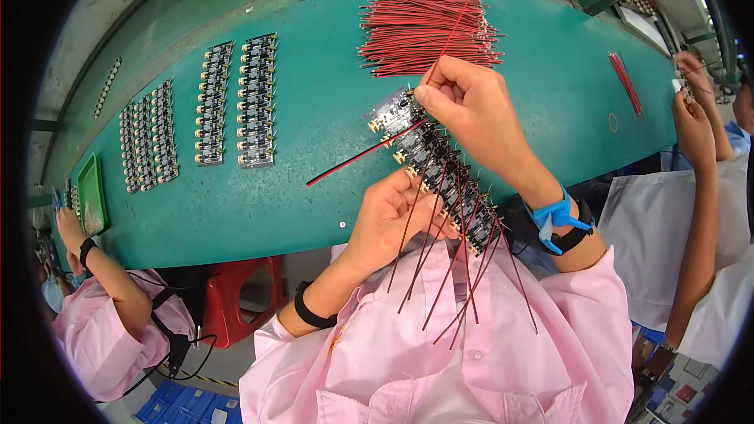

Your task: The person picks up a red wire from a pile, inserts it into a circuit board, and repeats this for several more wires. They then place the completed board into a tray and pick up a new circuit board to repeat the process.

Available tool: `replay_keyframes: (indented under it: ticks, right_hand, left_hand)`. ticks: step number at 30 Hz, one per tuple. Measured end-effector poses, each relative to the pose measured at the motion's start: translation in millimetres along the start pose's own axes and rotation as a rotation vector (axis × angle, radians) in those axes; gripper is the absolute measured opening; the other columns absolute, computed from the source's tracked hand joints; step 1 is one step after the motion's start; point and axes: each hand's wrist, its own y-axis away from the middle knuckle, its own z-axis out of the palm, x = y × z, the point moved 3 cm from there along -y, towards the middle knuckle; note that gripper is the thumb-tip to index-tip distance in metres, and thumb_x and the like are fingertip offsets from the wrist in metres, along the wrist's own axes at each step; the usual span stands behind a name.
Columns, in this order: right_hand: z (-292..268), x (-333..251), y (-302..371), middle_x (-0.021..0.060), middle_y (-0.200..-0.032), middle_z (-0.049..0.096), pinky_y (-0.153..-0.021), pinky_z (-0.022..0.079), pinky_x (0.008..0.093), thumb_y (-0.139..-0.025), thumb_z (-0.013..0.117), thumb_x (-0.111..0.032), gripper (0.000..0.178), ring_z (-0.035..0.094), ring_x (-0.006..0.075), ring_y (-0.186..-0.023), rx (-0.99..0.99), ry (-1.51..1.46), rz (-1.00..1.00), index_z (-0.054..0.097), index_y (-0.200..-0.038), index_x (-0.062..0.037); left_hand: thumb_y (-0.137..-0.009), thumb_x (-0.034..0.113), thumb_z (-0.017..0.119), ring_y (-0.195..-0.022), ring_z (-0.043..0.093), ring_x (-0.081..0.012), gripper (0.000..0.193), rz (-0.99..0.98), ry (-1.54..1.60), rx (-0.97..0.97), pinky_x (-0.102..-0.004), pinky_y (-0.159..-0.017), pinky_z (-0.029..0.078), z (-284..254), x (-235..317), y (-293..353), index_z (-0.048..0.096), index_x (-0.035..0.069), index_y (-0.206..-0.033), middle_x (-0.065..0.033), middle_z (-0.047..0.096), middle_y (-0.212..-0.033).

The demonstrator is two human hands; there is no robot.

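A long strip of black circuit boards [430, 149] slants across in front of me, raised off the table. My left hand [385, 224] is closed round its lower left edge. Thin red and black wires [462, 247] dangle from the boards over my pink shirt, and one red-black pair [345, 165] sticks out to the left. At the strip's upper end, my right hand [475, 110] pinches a thin red wire [463, 16] that rises up and away. The wire's lower end is hidden by my fingers.
A thick pile of red-black wires [424, 35] lies on the green table [314, 212]. Finished-looking board strips [257, 102] stand in rows to the left, beyond them a green tray [92, 196]. Co-workers' hands [695, 122] are at right and left. A small wire bundle [626, 85] lies right.
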Motion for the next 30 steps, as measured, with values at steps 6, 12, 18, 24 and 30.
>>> replay_keyframes:
  ticks: [6, 12, 18, 24, 30]
  right_hand:
    - [-0.1, -0.9, -0.2, -0.0007, -0.050, 0.041, -0.040, 0.027, 0.0212, -0.069, 0.054, -0.008, 0.012, 0.033, 0.0042, -0.046, -0.002, 0.019, -0.007, 0.049, -0.064, 0.0020]
    - [0.2, -3.3, -0.2, 0.0001, -0.051, 0.040, -0.040, 0.028, 0.0218, -0.069, 0.053, -0.007, 0.012, 0.033, 0.0053, -0.046, 0.003, 0.056, -0.020, 0.048, -0.064, 0.0020]
    - [1.6, -3.4, -0.3, 0.0019, -0.050, 0.039, -0.041, 0.028, 0.0231, -0.068, 0.053, -0.007, 0.012, 0.033, 0.0073, -0.045, 0.015, 0.091, -0.061, 0.046, -0.063, 0.0024]
    - [2.5, -5.0, 1.5, 0.0047, -0.050, 0.040, -0.041, 0.029, 0.0252, -0.068, 0.054, -0.006, 0.013, 0.034, 0.0105, -0.044, 0.030, 0.149, -0.107, 0.045, -0.063, 0.0024]
    - [5.1, -2.9, 3.1, 0.0067, -0.051, 0.042, -0.042, 0.031, 0.0271, -0.066, 0.055, -0.006, 0.014, 0.038, 0.0132, -0.043, 0.124, 0.279, -0.292, 0.045, -0.062, 0.0026]
  left_hand:
    - [-0.080, 0.005, 0.042, -0.061, 0.058, -0.0216, 0.012, 0.003, -0.012, 0.001, -0.0266, -0.053, 0.049, -0.6, -0.7, -0.6, 0.039, -0.003, -0.089, -0.0129, 0.054, -0.070]
    - [-0.080, 0.005, 0.043, -0.060, 0.058, -0.0214, 0.011, 0.041, -0.029, -0.014, -0.0272, -0.052, 0.049, -2.5, -2.3, -1.2, 0.039, -0.003, -0.086, -0.0135, 0.054, -0.069]
    - [-0.079, 0.005, 0.045, -0.059, 0.057, -0.0207, 0.012, 0.031, -0.043, 0.004, -0.0274, -0.051, 0.049, -2.5, -2.3, -1.1, 0.038, -0.003, -0.085, -0.0138, 0.054, -0.068]
    - [-0.080, 0.005, 0.043, -0.062, 0.058, -0.0178, 0.007, 0.024, -0.041, -0.005, -0.0231, -0.052, 0.045, -0.6, -1.2, -0.2, 0.037, 0.001, -0.079, -0.0097, 0.054, -0.068]
    - [-0.081, 0.006, 0.043, -0.063, 0.058, -0.0181, 0.007, 0.012, -0.020, -0.008, -0.0234, -0.052, 0.045, -0.5, -2.4, -1.0, 0.037, 0.001, -0.079, -0.0097, 0.054, -0.069]
